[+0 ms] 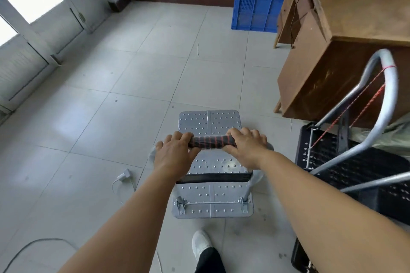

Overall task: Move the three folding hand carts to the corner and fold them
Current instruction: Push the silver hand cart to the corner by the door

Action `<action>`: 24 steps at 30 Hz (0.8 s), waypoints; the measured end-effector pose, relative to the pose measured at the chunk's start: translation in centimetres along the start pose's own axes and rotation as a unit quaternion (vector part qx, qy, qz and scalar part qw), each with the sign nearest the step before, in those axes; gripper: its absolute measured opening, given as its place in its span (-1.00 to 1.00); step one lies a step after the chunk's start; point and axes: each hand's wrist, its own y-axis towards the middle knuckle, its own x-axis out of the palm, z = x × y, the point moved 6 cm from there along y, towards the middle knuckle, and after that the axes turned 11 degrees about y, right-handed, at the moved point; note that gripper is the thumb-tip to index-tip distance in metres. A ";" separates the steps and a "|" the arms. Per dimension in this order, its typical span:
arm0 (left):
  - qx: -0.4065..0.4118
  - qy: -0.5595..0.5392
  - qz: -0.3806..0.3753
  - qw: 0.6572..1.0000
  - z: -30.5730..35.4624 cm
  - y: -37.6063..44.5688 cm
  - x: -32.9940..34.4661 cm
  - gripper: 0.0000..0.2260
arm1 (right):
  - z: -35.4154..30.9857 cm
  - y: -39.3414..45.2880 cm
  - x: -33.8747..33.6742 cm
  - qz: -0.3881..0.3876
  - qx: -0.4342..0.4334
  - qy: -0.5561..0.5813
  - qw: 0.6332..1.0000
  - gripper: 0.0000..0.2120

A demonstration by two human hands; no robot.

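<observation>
Pale grey tiled floor (124,68) stretching ahead to a far corner with dark skirting, glazed doors along the left side. Standing on those tiles directly in front: silver studded-metal folding hand cart (209,122), deck long axis pointing away toward the corner, handle upright. Gripping the black-and-red wrapped handle bar (209,142) with both hands, left hand (175,150) at its left end, right hand (246,147) at its right end, fingers of each curling over the bar, which is running crosswise to the deck. Sitting just beside on the right, near a brown wooden cabinet (346,55): second cart with black perforated deck (355,168) and silver tube handle tied with red cord, untouched. Third cart not identifiable. Judging the push direction as straight along the deck axis, toward the open corner left of a blue plastic crate (257,4); both hands equally placed. Lying near the left wheel line: white charger and cable (124,176), a possible snag.
</observation>
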 end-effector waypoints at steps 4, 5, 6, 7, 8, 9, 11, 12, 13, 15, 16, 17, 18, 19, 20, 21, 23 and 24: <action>-0.002 0.001 -0.004 1.000 0.1 4.1 -1.1 -0.65 | 0.1 3.9 -2.1 -0.020 0.013 -0.006 1.000 -0.62; -0.002 0.001 -0.004 1.000 0.3 5.0 -1.3 -0.65 | 0.2 4.9 -2.6 -0.023 0.016 -0.011 1.000 -0.62; -0.002 0.001 -0.002 1.000 0.4 6.0 -1.5 -0.66 | 0.4 5.8 -3.1 -0.024 0.018 -0.015 0.999 -0.63; -0.001 0.001 -0.002 1.000 0.5 6.9 -1.7 -0.66 | 0.5 6.8 -3.7 -0.023 0.020 -0.017 0.999 -0.63; -0.002 0.001 -0.002 1.000 0.6 7.8 -1.9 -0.65 | 0.5 7.6 -4.2 -0.021 0.021 -0.016 0.999 -0.64; -0.004 0.001 -0.003 1.000 0.6 8.7 -2.1 -0.65 | 0.6 8.5 -4.6 -0.019 0.021 -0.015 0.999 -0.64; -0.008 0.001 -0.006 1.000 0.8 10.2 -2.4 -0.65 | 0.8 10.0 -5.5 -0.017 0.018 -0.015 1.000 -0.65; -0.011 0.000 -0.006 1.000 0.9 11.0 -2.6 -0.65 | 0.8 10.8 -6.0 -0.017 0.015 -0.017 1.000 -0.65; -0.013 -0.001 -0.005 1.000 0.9 11.9 -2.8 -0.65 | 0.9 11.6 -6.5 -0.018 0.013 -0.018 1.000 -0.64; -0.018 -0.004 -0.005 1.000 0.9 13.6 -3.2 -0.66 | 1.0 13.4 -7.3 -0.020 0.004 -0.020 1.000 -0.64; -0.022 -0.007 -0.005 1.000 0.9 14.4 -3.3 -0.66 | 1.0 14.3 -7.8 -0.021 -0.001 -0.019 1.000 -0.65; -0.027 -0.010 -0.004 1.000 0.9 15.3 -3.5 -0.66 | 1.0 15.3 -8.3 -0.023 -0.008 -0.015 1.000 -0.66; -0.033 -0.014 -0.004 0.999 0.9 16.1 -3.8 -0.67 | 1.0 16.3 -8.7 -0.026 -0.014 -0.011 1.000 -0.67; -0.040 -0.016 -0.004 0.999 0.9 17.0 -4.0 -0.67 | 1.0 17.3 -9.2 -0.029 -0.020 -0.010 0.999 -0.68; -0.046 -0.017 -0.006 0.999 0.9 17.9 -4.2 -0.68 | 1.0 18.3 -9.7 -0.033 -0.026 -0.012 0.999 -0.68; -0.053 -0.017 -0.007 0.998 0.9 18.8 -4.4 -0.68 | 1.0 19.3 -10.3 -0.037 -0.033 -0.014 0.999 -0.68; -0.066 -0.016 -0.007 0.998 0.9 20.6 -4.9 -0.68 | 0.8 21.5 -11.4 -0.039 -0.048 -0.017 0.998 -0.67; -0.073 -0.016 -0.008 0.997 0.9 21.6 -5.1 -0.67 | 0.7 22.6 -11.9 -0.041 -0.055 -0.020 0.997 -0.66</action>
